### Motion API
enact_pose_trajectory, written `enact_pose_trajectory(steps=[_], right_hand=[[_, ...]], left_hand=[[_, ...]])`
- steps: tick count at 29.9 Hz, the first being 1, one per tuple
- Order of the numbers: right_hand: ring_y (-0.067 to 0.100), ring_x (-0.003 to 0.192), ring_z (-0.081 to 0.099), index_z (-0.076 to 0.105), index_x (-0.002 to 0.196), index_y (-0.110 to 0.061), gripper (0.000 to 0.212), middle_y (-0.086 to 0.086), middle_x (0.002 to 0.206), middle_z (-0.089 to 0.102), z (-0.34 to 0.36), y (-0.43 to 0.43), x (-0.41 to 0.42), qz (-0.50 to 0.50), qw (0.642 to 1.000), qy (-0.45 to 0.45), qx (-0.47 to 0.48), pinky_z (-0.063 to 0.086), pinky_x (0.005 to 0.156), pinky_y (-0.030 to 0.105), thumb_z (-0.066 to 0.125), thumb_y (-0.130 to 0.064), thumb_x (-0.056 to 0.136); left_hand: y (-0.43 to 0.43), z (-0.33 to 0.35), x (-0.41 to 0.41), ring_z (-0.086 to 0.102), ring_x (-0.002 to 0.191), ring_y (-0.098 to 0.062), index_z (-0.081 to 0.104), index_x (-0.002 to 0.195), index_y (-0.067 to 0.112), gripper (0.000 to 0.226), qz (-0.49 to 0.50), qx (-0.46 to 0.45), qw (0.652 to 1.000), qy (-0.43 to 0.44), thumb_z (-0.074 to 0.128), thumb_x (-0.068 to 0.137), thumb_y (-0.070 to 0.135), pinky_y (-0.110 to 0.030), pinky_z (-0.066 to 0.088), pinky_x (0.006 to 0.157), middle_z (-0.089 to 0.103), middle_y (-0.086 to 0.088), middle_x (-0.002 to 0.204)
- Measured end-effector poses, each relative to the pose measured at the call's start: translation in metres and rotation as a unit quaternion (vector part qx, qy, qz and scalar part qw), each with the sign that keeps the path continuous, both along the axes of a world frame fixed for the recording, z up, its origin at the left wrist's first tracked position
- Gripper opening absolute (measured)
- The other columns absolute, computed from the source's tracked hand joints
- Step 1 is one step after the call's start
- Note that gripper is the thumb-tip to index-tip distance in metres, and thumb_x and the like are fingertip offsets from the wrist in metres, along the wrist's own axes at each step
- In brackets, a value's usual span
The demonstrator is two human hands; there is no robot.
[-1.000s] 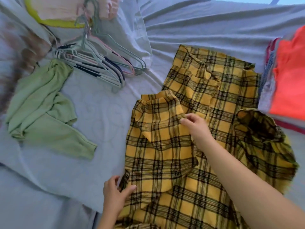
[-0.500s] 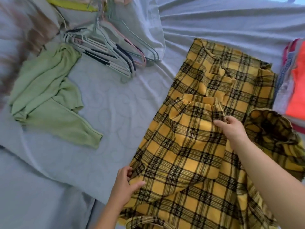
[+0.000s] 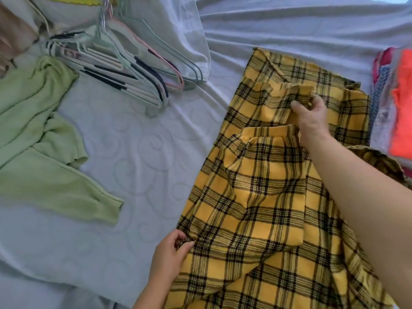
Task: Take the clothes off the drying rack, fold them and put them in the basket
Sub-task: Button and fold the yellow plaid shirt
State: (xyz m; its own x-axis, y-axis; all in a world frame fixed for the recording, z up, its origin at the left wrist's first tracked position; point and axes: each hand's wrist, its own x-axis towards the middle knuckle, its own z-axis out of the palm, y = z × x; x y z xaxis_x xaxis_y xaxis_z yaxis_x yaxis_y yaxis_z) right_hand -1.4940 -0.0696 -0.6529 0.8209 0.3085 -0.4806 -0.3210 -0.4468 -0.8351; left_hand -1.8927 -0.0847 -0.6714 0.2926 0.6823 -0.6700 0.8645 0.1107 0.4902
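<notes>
On the bed (image 3: 138,152), right of centre, lies the yellow plaid shirt (image 3: 256,197). Its long axis runs from near to far, leaning a little to the right at the far end. The right hand (image 3: 310,117) is over the far part, thumb and fingers pinching a raised fold of the cloth, a narrow grip full of fabric. The left hand (image 3: 171,248) is at the near left edge, fingers curled on the cloth there, also a narrow grip. Both holds lie along the shirt's left side, one far and one near, with the fabric between them.

One sleeve (image 3: 265,139) is already laid in over the body, its cuff end towards the far side. The other sleeve (image 3: 379,161) sits bunched at the right, just beyond the right forearm. The next fold probably turns on that sleeve, and the right hand is much the nearer to it.

The shirt is yellow with black checks, a soft woven cloth that is still rumpled. A green garment (image 3: 40,152) lies unfolded at the left, with hangers (image 3: 124,70) at the far left. A stack of folded clothes (image 3: 399,108) sits at the right edge. No basket or rack is in view.
</notes>
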Motion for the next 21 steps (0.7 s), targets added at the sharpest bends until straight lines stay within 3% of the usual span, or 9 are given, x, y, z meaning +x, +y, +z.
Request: enact_pose_trajectory(steps=[5,8,10,14,16,19,21], right_hand=[[0.027,0.125,0.046,0.036,0.140,-0.027,0.062,0.004,0.139,0.046,-0.010,-0.027,-0.002,0.001,0.995,0.086,-0.043,0.039,0.102,0.052,0.059,-0.039,0.084],[0.021,0.127,0.041,0.040,0.138,-0.018,0.065,0.001,0.137,0.047,0.009,-0.058,-0.044,0.019,0.993,0.107,-0.040,0.033,0.107,0.045,0.058,-0.049,0.084],[0.015,0.122,0.041,0.044,0.135,-0.014,0.060,-0.001,0.133,0.048,0.015,-0.081,-0.068,0.028,0.992,0.113,-0.056,0.031,0.101,0.034,0.057,-0.046,0.086],[0.018,0.126,0.040,0.042,0.136,-0.012,0.058,0.008,0.139,0.045,0.008,-0.103,-0.082,0.028,0.988,0.150,-0.037,0.027,0.094,0.028,0.061,-0.033,0.086],[0.015,0.118,0.043,0.045,0.135,-0.013,0.057,0.008,0.136,0.049,0.005,-0.105,-0.078,0.027,0.987,0.154,-0.029,0.027,0.093,0.028,0.063,-0.033,0.084],[0.016,0.114,0.050,0.051,0.130,-0.012,0.054,0.003,0.120,0.058,-0.001,-0.094,-0.061,0.020,0.988,0.153,-0.002,0.035,0.095,0.029,0.065,-0.035,0.082],[0.018,0.113,0.056,0.050,0.130,-0.011,0.056,0.003,0.118,0.061,-0.005,-0.078,-0.043,0.019,0.990,0.135,0.024,0.041,0.099,0.034,0.066,-0.033,0.082]], left_hand=[[0.007,0.011,0.005,0.052,0.078,-0.007,0.046,0.098,0.028,0.027,-0.019,-0.021,1.000,-0.003,0.067,0.082,0.034,-0.017,0.038,0.063,0.053,0.007,0.087],[0.031,0.019,0.032,0.054,0.088,-0.013,0.050,0.107,0.020,0.031,-0.048,0.031,0.998,-0.034,0.066,0.083,0.032,-0.021,0.042,0.073,0.050,0.005,0.096],[0.057,0.019,0.066,0.052,0.097,-0.016,0.053,0.112,0.014,0.032,-0.108,0.084,0.989,-0.052,0.063,0.086,0.030,-0.024,0.043,0.083,0.049,0.004,0.102],[0.114,0.023,0.177,0.051,0.110,-0.021,0.055,0.118,0.008,0.032,-0.263,0.201,0.938,-0.102,0.058,0.090,0.023,-0.033,0.040,0.095,0.056,-0.006,0.115],[0.135,0.028,0.240,0.051,0.115,-0.022,0.052,0.123,0.010,0.036,-0.334,0.248,0.902,-0.119,0.058,0.090,0.022,-0.037,0.039,0.100,0.055,-0.006,0.124],[0.159,0.029,0.319,0.047,0.121,-0.023,0.047,0.130,0.013,0.045,-0.411,0.296,0.858,-0.093,0.060,0.088,0.024,-0.039,0.036,0.103,0.050,-0.005,0.134],[0.176,0.019,0.354,0.047,0.119,-0.026,0.046,0.129,0.013,0.048,-0.418,0.295,0.857,-0.053,0.063,0.086,0.025,-0.042,0.038,0.102,0.049,-0.006,0.134]])
